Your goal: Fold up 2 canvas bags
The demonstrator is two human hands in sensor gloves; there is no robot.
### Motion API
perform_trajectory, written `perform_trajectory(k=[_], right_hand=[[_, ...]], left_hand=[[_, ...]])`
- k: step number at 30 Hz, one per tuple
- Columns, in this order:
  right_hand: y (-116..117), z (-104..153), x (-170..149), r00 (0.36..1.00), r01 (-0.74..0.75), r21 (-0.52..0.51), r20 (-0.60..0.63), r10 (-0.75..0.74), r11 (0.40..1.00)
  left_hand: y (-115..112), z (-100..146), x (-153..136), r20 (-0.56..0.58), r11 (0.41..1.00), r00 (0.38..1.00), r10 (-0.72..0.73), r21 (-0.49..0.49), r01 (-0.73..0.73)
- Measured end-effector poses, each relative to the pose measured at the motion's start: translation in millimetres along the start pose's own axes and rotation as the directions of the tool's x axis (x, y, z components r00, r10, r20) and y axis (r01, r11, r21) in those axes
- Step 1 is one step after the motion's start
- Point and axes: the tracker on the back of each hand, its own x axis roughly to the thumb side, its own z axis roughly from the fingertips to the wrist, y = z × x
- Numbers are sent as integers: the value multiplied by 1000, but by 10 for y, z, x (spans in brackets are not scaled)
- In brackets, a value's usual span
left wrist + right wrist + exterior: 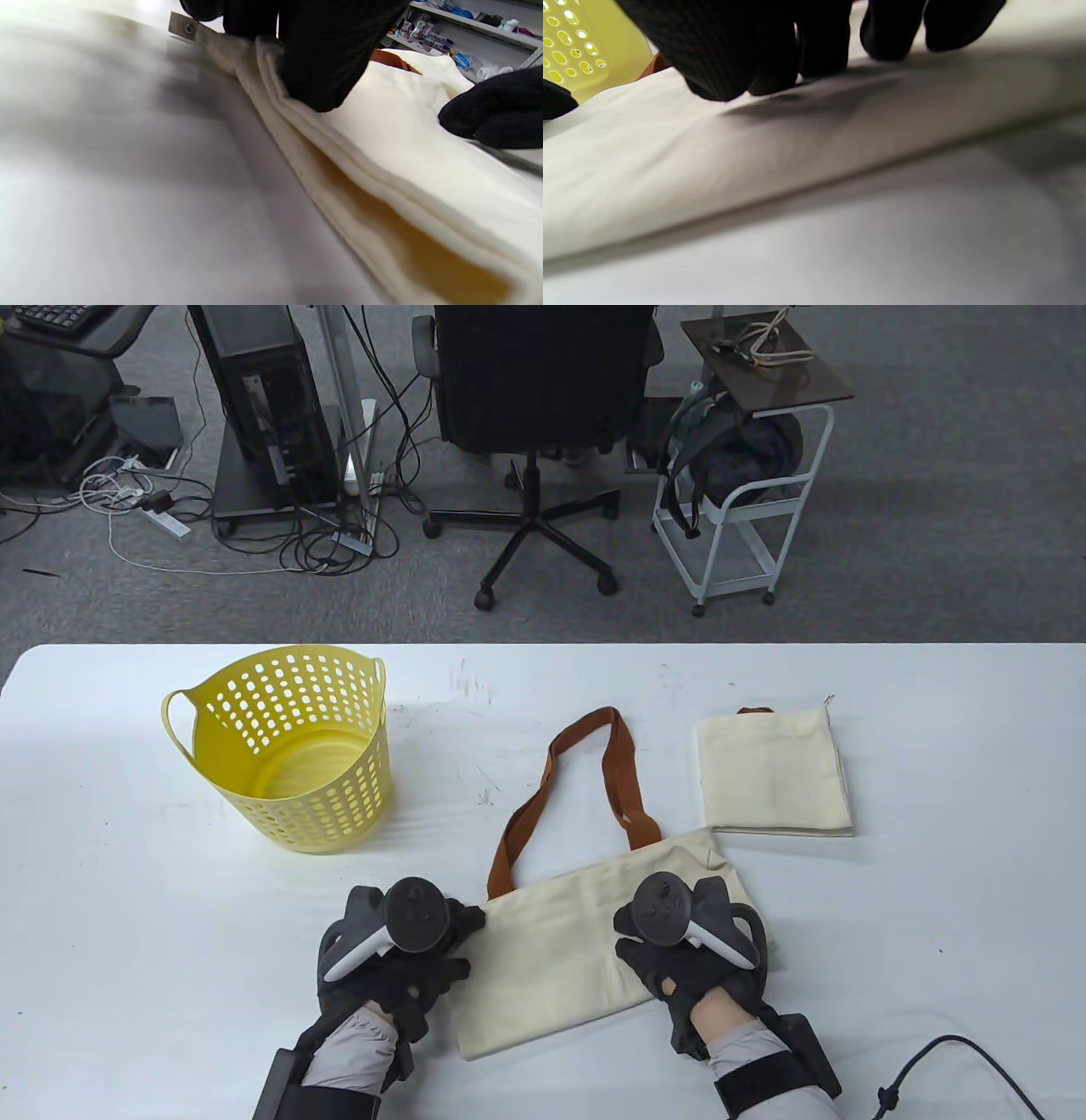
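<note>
A white table (pixel 127 899) stands in an office, with a black swivel chair (pixel 536 381), a white trolley (pixel 738 517) and floor cables beyond its far edge. On it, at the left, sits a yellow perforated basket (pixel 288 746); at the right lies a folded bag (pixel 774 772), a neat cream rectangle that looks finished. The second bag (pixel 551 950) lies near the front edge, between the hands, already doubled once into a long band, its brown straps (pixel 585 780) looping out toward the far side. So the first bag seems done and the second is mid-fold. The left hand (pixel 394 954) sits at the band's left end; in the left wrist view its fingers (pixel 326 63) curl down onto the stacked cloth edges and appear to pinch them, though how far the thumb closes underneath is hidden. The right hand (pixel 687 946) lies on the band's right part, and the right wrist view shows its fingertips (pixel 891 38) spread and pressing flat on the cloth, gripping nothing. The next move probably calls for tucking the straps in over the cloth, then carrying one end across to the other with the layers kept square, since a loose strap would bulge the fold.
</note>
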Motion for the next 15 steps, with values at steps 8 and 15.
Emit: perform_trajectory(k=[8,15], right_hand=[[-322,-286,346,964,-172,184,-173,204,968],[-712,-836,383,919,-126,-71,-383,90,989]], left_hand=[[-15,-14,-29,-2,999,1000,30,-12,-30],[-17,-14,-34,-10,999,999,44,-15,-44]])
